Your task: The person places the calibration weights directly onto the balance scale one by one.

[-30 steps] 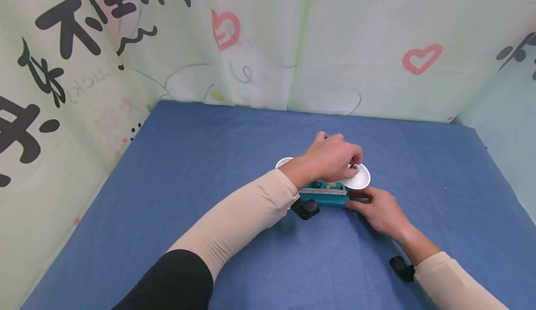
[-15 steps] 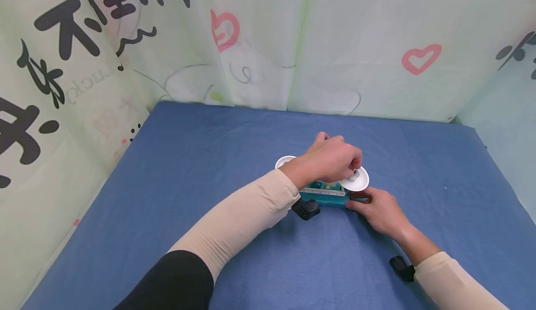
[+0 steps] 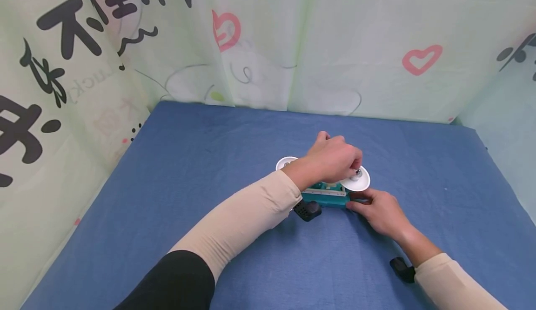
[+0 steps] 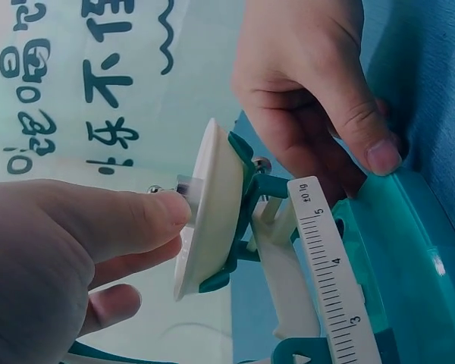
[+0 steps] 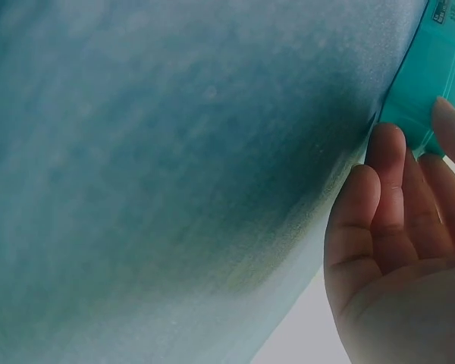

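Note:
A teal balance scale (image 3: 328,200) with two white pans stands on the blue cloth, its ruler-marked beam (image 4: 330,265) facing the person. My left hand (image 3: 332,160) reaches over the beam to the right pan (image 3: 356,185). Between its thumb and fingers it pinches a small metal weight (image 4: 188,187) at the pan's surface; a round knob sticks out past the thumb. My right hand (image 3: 383,212) grips the right end of the base, thumb on the front and fingers behind. The left pan (image 3: 283,162), partly hidden by the left wrist, has a small metallic piece in it.
Blue cloth (image 3: 201,161) covers the table around the scale. Pale printed curtains (image 3: 347,44) hang along the back and left sides. A black wrist-worn device (image 3: 307,210) sits under the left wrist, another black device (image 3: 402,269) beside the right.
My left hand has lowered the weight slightly onto the right pan, and that pan has dipped a little. My right hand has stayed at the base.

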